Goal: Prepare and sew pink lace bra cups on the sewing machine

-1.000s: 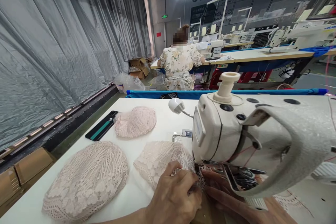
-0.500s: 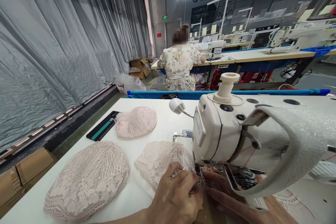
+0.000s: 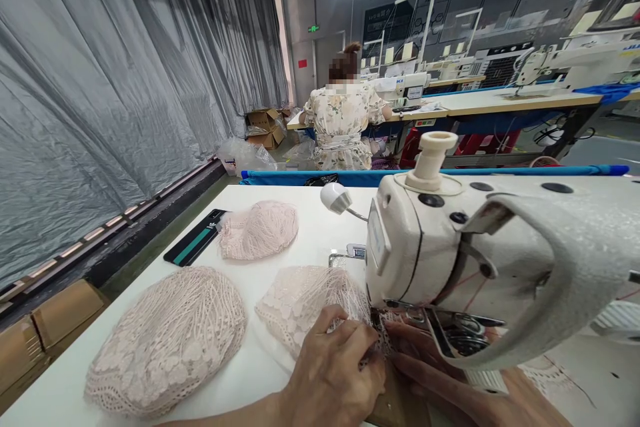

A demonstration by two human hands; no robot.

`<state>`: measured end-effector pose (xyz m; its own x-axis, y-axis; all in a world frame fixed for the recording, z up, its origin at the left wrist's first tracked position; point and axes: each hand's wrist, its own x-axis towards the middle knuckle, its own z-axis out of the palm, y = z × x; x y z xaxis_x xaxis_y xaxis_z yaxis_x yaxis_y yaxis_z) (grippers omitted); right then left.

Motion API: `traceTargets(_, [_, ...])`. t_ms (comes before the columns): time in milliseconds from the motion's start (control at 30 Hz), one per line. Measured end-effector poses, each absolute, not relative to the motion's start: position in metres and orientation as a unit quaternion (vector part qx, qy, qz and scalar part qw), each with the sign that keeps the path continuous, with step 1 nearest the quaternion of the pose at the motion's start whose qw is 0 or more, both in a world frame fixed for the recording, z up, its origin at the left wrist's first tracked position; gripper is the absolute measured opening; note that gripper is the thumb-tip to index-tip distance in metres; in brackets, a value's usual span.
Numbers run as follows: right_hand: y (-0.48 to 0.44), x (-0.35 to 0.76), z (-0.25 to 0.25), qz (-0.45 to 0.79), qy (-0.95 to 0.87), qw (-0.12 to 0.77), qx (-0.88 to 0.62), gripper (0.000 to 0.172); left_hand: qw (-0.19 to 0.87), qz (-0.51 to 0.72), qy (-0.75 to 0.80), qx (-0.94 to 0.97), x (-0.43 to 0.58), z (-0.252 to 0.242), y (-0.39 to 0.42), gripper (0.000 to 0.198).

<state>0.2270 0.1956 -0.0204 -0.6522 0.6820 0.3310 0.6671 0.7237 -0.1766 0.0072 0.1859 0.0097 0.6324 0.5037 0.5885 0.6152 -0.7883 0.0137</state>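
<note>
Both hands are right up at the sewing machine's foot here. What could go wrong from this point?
1. The left hand and right hand hold the lace piece close beside the needle area of the sewing machine; a slip could catch a finger.
2. The openwork lace bunches there and might snag or feed crooked.

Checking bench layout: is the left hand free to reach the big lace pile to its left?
Probably yes: the left hand rests on a lace piece; only bare table lies between it and the big lace pile.
</note>
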Motion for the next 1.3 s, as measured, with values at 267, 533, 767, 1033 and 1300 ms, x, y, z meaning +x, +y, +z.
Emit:
traceTargets(267, [0.193, 0.229, -0.023, 0.015, -0.905, 0.204, -0.373, 0.037, 0.114, -0.289, -0.303, -0.901, 0.007, 0.010, 0.186, 0.010])
traceTargets(533, [0.191, 0.224, -0.014, -0.001, -0.904, 0.251, -0.347, 0.036, 0.100, -0.270, -0.313, -0.905, 0.008, 0.006, 0.184, 0.010])
traceTargets(767, [0.192, 0.227, -0.013, 0.022, -0.905, 0.254, -0.340, 0.036, 0.110, -0.287, -0.314, -0.898, 0.009, 0.006, 0.184, 0.013])
traceTargets(1033, [0.193, 0.226, -0.012, 0.006, -0.904, 0.254, -0.344, 0.036, 0.127, -0.274, -0.316, -0.900, 0.012, 0.004, 0.181, 0.021])
traceTargets(1300, [0.194, 0.228, -0.012, 0.022, -0.907, 0.243, -0.343, 0.037, 0.133, -0.277, -0.313, -0.899, 0.012, 0.005, 0.182, 0.021])
